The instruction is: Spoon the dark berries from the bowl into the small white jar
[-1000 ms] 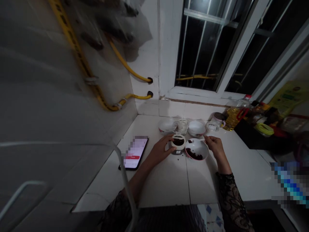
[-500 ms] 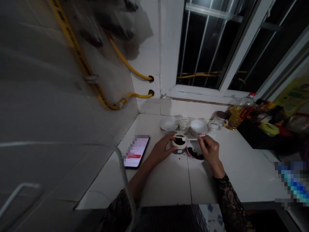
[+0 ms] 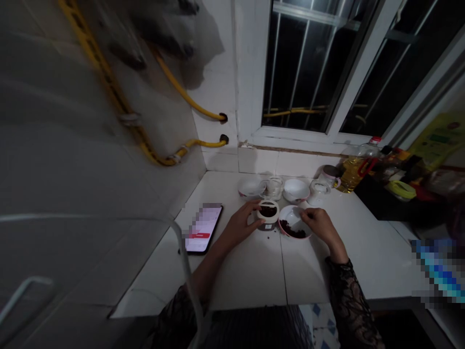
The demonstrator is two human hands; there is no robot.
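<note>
My left hand (image 3: 240,224) is curled round a small jar (image 3: 267,226) with a pale rim, thumb in front and fingers behind. Dark crumbly stuff (image 3: 268,211) shows in the jar's mouth. To its right stands a white bowl (image 3: 304,230) with a pink outer edge, more of the dark crumbs lying in its bottom. Over that bowl's right side, my right hand (image 3: 321,227) pinches a small white spoon. The spoon barely stands out against the white bowl, and its tip is hard to make out.
Behind the jar are a left bowl (image 3: 250,188), a clear glass container (image 3: 273,187), another white bowl (image 3: 296,190) and a lidded jar (image 3: 319,192). A lit phone (image 3: 205,230) lies at left. An oil bottle (image 3: 354,174) stands back right. A pale cable (image 3: 187,266) crosses in front.
The spoon in my right hand has moved from over the jar's mouth to the right, over the bowl with crumbs. My left hand keeps its hold on the jar.
</note>
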